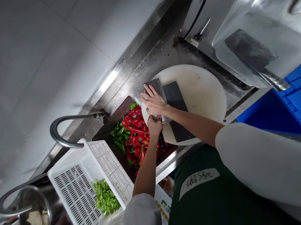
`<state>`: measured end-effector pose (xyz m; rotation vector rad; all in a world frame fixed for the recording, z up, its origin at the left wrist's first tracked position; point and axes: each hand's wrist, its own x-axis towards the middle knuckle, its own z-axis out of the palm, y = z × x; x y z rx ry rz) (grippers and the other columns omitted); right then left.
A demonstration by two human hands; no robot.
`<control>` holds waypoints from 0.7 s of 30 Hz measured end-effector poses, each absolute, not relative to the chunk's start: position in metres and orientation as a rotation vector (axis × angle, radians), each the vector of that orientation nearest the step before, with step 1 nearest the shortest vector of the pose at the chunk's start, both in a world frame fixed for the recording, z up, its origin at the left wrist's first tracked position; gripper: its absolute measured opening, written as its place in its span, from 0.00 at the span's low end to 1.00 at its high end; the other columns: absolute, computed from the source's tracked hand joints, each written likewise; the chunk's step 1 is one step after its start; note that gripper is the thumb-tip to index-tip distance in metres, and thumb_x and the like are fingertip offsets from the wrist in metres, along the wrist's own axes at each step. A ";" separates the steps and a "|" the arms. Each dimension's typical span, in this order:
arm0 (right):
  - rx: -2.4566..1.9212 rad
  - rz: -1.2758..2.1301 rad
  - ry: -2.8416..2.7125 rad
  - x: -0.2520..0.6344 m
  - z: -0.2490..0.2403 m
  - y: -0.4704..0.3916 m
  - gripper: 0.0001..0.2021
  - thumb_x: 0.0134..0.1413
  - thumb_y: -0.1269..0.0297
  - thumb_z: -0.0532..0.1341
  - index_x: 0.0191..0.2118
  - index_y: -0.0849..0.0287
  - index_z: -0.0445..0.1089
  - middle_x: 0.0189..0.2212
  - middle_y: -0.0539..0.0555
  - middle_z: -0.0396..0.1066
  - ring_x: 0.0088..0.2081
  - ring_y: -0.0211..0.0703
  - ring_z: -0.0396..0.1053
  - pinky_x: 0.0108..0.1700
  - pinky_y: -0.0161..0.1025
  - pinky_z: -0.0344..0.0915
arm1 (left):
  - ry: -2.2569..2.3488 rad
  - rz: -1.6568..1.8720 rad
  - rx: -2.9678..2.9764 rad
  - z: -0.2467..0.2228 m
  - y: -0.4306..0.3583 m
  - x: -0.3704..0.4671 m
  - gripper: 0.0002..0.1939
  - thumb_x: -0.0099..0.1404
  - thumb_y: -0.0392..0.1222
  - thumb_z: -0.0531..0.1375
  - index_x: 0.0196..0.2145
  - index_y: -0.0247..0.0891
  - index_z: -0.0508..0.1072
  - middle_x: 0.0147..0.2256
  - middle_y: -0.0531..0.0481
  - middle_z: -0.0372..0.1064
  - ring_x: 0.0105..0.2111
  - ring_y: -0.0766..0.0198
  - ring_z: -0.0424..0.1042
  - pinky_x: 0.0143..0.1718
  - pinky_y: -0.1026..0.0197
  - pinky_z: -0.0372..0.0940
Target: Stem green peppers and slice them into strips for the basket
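Left hand closed on cleaver handle, right hand open across blade, round board, steel counter, tiled wall, long axis pointing blade-end away from wearer.

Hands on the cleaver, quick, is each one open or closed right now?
Left hand: closed around the handle end of the cleaver.
Right hand: open, fingers spread on the blade.
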<state>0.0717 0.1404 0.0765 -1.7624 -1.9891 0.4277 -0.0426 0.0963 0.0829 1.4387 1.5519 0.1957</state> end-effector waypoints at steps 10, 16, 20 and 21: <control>-1.825 0.464 -1.994 0.061 0.080 0.121 0.21 0.47 0.68 0.62 0.49 0.69 0.73 0.58 0.67 0.64 0.71 0.63 0.31 0.70 0.59 0.30 | 1.592 0.149 1.442 0.087 0.078 -0.054 0.06 0.61 0.40 0.58 0.28 0.39 0.64 0.18 0.56 0.61 0.18 0.66 0.62 0.23 0.65 0.55; -1.771 0.497 -2.010 0.053 0.081 0.104 0.18 0.46 0.68 0.62 0.45 0.64 0.74 0.58 0.63 0.65 0.71 0.64 0.29 0.70 0.60 0.29 | 1.580 0.149 1.409 0.092 0.058 -0.064 0.06 0.59 0.40 0.59 0.29 0.38 0.65 0.19 0.56 0.62 0.20 0.67 0.62 0.24 0.65 0.55; -1.741 0.557 -2.048 0.053 0.080 0.105 0.19 0.45 0.67 0.63 0.46 0.63 0.74 0.59 0.62 0.64 0.71 0.63 0.29 0.70 0.61 0.28 | 1.622 0.167 1.411 0.088 0.060 -0.065 0.07 0.58 0.39 0.60 0.26 0.39 0.64 0.18 0.56 0.60 0.19 0.67 0.60 0.24 0.65 0.53; -1.754 0.554 -2.037 0.058 0.080 0.115 0.21 0.45 0.68 0.63 0.48 0.64 0.73 0.59 0.63 0.64 0.71 0.63 0.29 0.70 0.60 0.26 | 1.614 0.185 1.419 0.087 0.069 -0.059 0.08 0.59 0.40 0.60 0.26 0.39 0.63 0.18 0.57 0.60 0.19 0.68 0.60 0.23 0.65 0.53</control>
